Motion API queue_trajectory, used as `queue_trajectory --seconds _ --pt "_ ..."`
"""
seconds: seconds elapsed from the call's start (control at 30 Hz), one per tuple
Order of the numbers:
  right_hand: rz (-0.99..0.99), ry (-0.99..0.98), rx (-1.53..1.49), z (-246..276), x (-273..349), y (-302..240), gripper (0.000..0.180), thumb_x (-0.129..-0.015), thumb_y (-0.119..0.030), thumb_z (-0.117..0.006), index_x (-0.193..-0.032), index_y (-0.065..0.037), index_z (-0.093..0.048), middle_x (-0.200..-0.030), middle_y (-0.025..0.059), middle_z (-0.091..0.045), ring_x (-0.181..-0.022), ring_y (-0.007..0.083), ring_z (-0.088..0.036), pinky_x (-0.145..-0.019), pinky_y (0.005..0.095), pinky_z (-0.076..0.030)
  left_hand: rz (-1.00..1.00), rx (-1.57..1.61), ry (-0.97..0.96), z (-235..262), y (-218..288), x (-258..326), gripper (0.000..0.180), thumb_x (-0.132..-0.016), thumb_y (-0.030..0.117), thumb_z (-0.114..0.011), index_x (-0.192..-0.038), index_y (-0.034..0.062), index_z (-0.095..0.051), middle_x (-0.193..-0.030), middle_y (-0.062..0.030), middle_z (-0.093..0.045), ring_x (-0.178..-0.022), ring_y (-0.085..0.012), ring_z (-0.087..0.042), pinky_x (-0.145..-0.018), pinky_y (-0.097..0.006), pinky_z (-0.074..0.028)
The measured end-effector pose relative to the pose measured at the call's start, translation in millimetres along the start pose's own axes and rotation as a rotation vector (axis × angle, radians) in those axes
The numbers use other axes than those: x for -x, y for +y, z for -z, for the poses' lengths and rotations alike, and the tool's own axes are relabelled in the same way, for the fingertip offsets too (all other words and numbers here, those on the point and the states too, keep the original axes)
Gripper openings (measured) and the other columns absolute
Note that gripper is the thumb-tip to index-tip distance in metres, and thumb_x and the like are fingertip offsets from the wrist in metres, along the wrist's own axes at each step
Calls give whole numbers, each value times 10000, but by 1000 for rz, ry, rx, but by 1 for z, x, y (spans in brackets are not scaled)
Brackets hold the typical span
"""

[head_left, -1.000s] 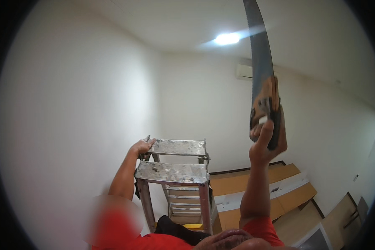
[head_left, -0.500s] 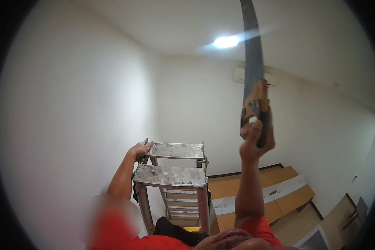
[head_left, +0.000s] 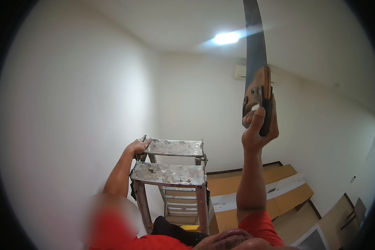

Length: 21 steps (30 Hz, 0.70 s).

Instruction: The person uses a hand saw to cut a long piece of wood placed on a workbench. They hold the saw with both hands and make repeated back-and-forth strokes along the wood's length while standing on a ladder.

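Observation:
A paint-spattered metal stepladder (head_left: 171, 173) stands below me against the white wall. My left hand (head_left: 138, 147) grips the left corner of its top step. My right hand (head_left: 257, 129) is raised high and is closed around the orange and black handle of a hand saw (head_left: 256, 62), whose grey blade points straight up toward the ceiling. Red sleeves cover my upper arms at the lower edge of the view.
Flattened brown cardboard sheets (head_left: 279, 196) lie on the floor to the right of the ladder. A ceiling light (head_left: 226, 38) glows above, and a white air conditioner (head_left: 241, 71) hangs on the far wall behind the saw. A white wall (head_left: 71, 125) is close on the left.
My right hand with the saw has drifted slightly left and down in the view. My left hand stays on the ladder's top step.

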State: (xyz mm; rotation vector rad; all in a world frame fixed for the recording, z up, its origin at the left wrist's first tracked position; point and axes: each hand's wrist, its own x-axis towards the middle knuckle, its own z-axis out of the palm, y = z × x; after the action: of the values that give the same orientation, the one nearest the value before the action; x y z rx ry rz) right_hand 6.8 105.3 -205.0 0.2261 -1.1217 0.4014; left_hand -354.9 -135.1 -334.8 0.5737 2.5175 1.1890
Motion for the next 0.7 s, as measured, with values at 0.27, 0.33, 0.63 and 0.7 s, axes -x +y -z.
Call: queue_trajectory --seconds 0.27,0.33,0.63,0.7 --pt "-11 48 7 0 6 8 431 -990 -278 -560 -1201 94 -615 -609 -17 -559 -478 28 -477 -406 193 -407 -29 -1 -55 2 3 -7 946 -940 664 -556 -1574 28 -259 -877 -127 -674 -581 -158 -599 -458 -338 -514" --pt "-108 66 -37 4 21 -4 410 -992 -273 -562 -1175 88 -620 -619 -13 -565 -481 38 -486 -414 203 -416 -107 -8 18 1 -5 10 956 -939 666 -555 -1557 -7 -275 -884 -138 -670 -593 -158 -606 -456 -332 -518" --pt "23 46 -24 5 25 12 346 -992 -215 -547 -1142 91 -607 -633 24 -563 -485 53 -499 -418 215 -411 -114 -55 54 -1 -14 -6 930 -955 640 -545 -1584 34 -226 -716 -112 -657 -456 -155 -557 -401 -346 -470" --pt "87 36 53 4 19 18 352 -978 -180 -556 -1171 112 -589 -777 119 -659 -499 88 -561 -443 215 -461 -97 -51 37 -1 -6 -1 925 -954 642 -546 -1585 40 -239 -758 -121 -672 -462 -156 -555 -420 -352 -479"
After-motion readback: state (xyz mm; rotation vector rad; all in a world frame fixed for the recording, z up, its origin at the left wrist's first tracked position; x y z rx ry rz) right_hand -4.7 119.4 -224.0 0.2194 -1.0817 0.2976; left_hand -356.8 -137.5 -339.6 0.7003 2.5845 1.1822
